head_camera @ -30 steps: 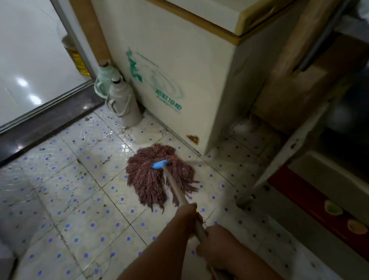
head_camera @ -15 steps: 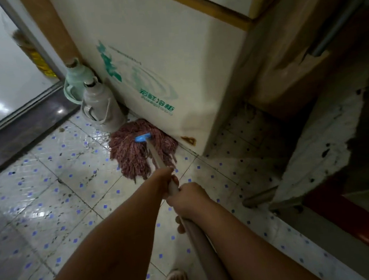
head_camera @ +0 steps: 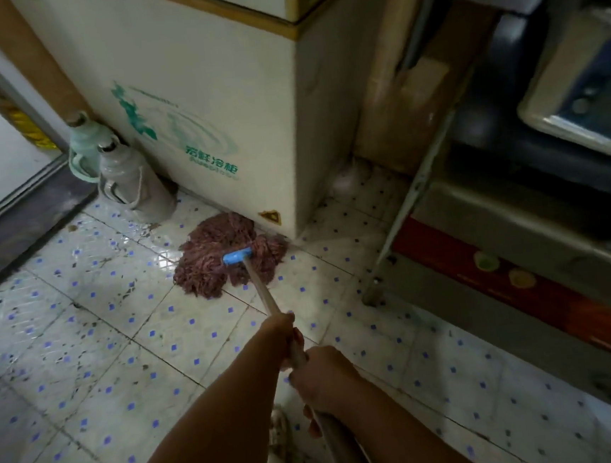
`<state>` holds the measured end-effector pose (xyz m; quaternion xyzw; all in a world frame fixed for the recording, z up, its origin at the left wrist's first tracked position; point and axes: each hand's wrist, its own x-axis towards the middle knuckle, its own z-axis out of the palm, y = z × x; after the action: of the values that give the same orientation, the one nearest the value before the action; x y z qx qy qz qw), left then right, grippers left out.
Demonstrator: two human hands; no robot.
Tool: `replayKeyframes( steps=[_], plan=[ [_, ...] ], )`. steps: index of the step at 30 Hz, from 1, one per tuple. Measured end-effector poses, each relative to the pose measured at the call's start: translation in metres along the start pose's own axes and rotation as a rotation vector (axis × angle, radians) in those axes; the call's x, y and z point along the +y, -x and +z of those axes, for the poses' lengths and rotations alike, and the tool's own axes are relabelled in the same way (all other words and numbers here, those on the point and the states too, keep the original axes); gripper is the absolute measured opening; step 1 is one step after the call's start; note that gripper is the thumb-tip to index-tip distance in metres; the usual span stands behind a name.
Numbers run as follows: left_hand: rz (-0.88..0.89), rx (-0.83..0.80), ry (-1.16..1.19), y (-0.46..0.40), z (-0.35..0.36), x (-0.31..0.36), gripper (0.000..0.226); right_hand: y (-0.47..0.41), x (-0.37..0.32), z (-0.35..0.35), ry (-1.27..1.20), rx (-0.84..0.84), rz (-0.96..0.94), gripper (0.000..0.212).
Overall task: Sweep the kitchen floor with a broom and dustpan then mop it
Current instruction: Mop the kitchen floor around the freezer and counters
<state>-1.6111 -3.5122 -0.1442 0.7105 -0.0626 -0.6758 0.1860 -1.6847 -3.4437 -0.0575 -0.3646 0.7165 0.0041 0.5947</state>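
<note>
A reddish-brown string mop head (head_camera: 225,255) with a blue clamp (head_camera: 238,256) lies spread on the white floor tiles with blue dots (head_camera: 86,361), pressed against the bottom corner of the chest freezer. Its pale wooden handle (head_camera: 263,294) slants down toward me. My left hand (head_camera: 281,331) grips the handle higher up the shaft, nearer the mop head. Just behind it, my right hand (head_camera: 324,377) is wrapped around the same handle. No broom or dustpan is in view.
A cream chest freezer (head_camera: 211,103) stands ahead, with two thermos flasks (head_camera: 126,184) at its left foot. A dark door threshold (head_camera: 19,226) runs at left. A metal rack leg (head_camera: 400,230) and a red-fronted shelf (head_camera: 523,286) stand at right. My sandalled foot (head_camera: 279,433) shows below.
The mop head has slid right along the freezer's base, from beside the flasks to the freezer's corner. Both hands kept their grip on the handle.
</note>
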Motion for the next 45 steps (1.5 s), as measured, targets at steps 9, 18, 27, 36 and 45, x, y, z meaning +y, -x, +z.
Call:
replayKeyframes(
  steps=[9,18,27,36,45],
  plan=[
    [-0.006,-0.095,-0.164,0.078,0.115,-0.162,0.023,0.104,0.173,-0.053,0.019,0.064,0.087,0.024],
    [-0.005,-0.071,-0.269,0.107,0.131,-0.195,0.032,0.132,0.206,-0.050,-0.144,0.113,0.149,0.024],
    [-0.017,-0.156,-0.364,0.094,0.091,-0.157,0.036,0.127,0.152,-0.023,-0.157,0.128,0.189,0.024],
    [-0.035,-0.264,-0.674,0.083,0.015,-0.109,0.029,0.124,0.077,0.044,-0.332,0.187,0.283,0.011],
    [-0.078,-0.286,-0.710,0.080,-0.022,-0.093,0.034,0.122,0.049,0.083,-0.325,0.233,0.257,0.016]
  ],
)
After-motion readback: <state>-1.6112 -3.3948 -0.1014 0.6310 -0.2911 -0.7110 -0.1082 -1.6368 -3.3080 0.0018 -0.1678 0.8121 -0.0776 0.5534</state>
